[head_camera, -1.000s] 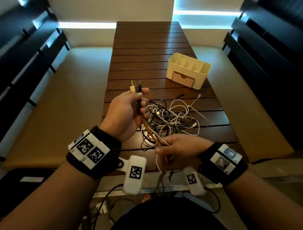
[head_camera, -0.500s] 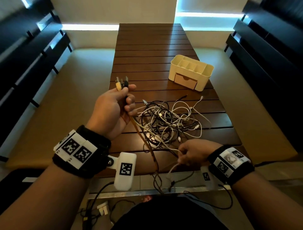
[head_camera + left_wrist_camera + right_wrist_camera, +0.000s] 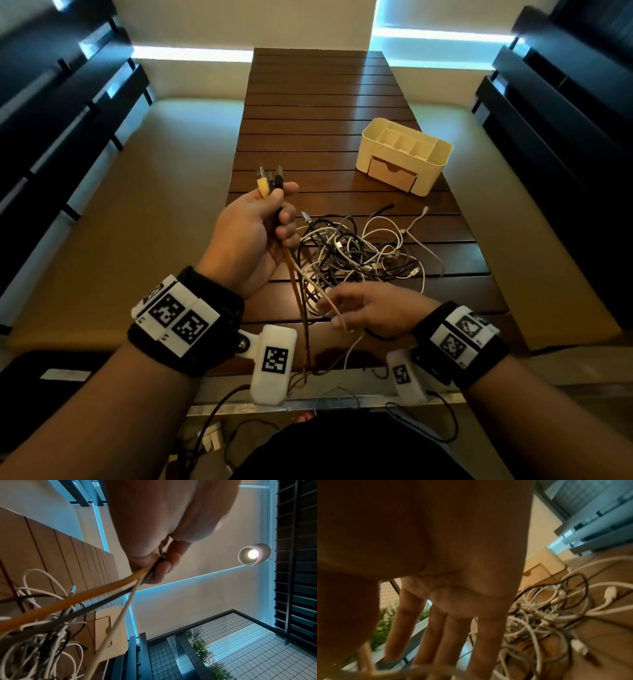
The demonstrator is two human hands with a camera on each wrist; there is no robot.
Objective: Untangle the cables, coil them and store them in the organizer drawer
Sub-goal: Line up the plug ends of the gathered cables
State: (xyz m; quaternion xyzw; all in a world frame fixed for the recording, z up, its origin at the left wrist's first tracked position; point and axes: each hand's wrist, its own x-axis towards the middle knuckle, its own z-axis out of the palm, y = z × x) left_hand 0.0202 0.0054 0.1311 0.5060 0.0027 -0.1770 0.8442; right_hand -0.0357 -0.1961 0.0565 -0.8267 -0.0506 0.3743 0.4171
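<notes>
My left hand [image 3: 279,219] grips a bundle of cable ends [image 3: 270,183] upright above the table, with yellow, grey and black plugs sticking out of the fist. In the left wrist view a yellow cable [image 3: 85,596], a grey one and a white one run from that hand [image 3: 159,566] down to the tangle [image 3: 42,635]. The tangle of white and black cables [image 3: 359,253] lies on the slatted table. My right hand [image 3: 337,310] hovers at the tangle's near edge, fingers [image 3: 450,635] spread straight; a white strand lies across them. The cream organizer [image 3: 404,154] stands beyond, its drawer [image 3: 394,173] closed.
The dark wooden table [image 3: 318,102] runs away from me between two padded benches [image 3: 120,205]. The held strands hang over the table's near edge [image 3: 308,370]. Dark slatted walls rise on both sides.
My right hand had pinched the strands and slid down along them toward the table edge; now it has let go and spread its fingers. My left hand keeps its hold on the plugs.
</notes>
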